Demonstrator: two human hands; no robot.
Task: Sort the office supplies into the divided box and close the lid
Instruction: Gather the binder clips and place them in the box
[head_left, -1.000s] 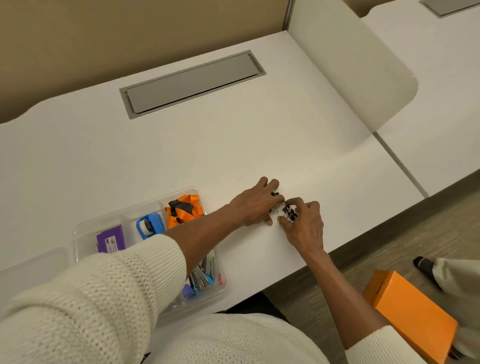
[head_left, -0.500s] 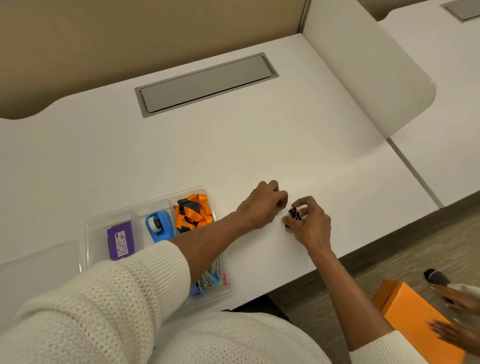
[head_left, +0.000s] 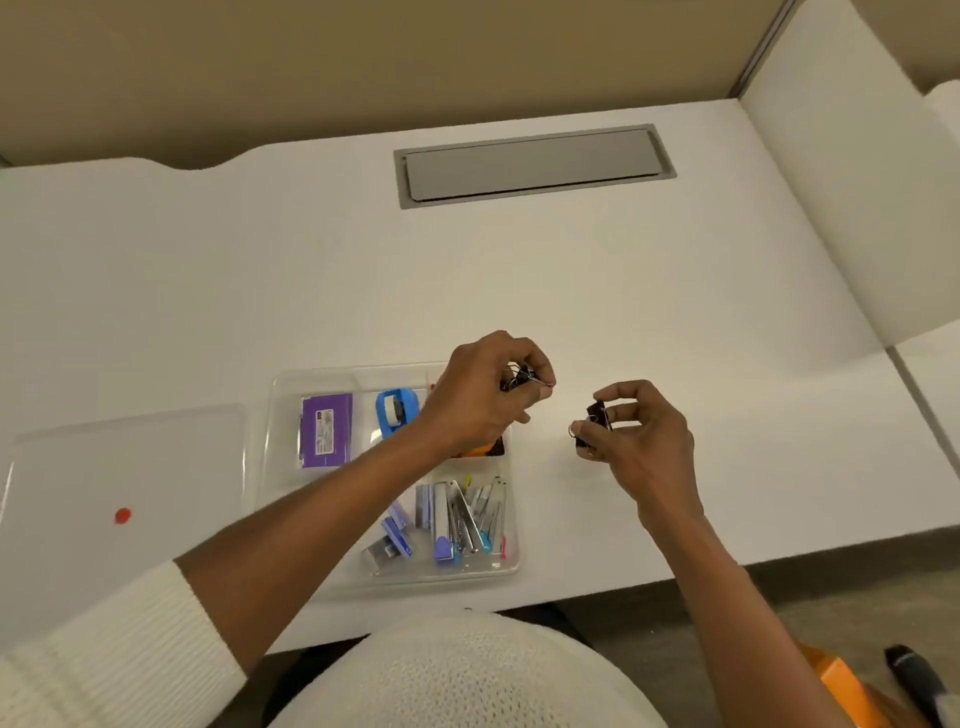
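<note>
White desk (head_left: 675, 291), tan partition (head_left: 363, 62), left hand (head_left: 478, 400) and right hand (head_left: 639, 441) each pinching binder clips

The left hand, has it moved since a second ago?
Yes. The left hand, holding binder clips, was down on the desk to the right of the divided box; it now sits over the box's right edge.

One clear divided box (head_left: 291, 384) sits on one white desk (head_left: 623, 312), with one clear lid (head_left: 130, 457) beside it. Inside show one purple packet (head_left: 326, 430) and one blue tape dispenser (head_left: 396, 411). The staplers (head_left: 457, 519) lie too jumbled to count, as do the black binder clips (head_left: 597, 415) in two hands.
</note>
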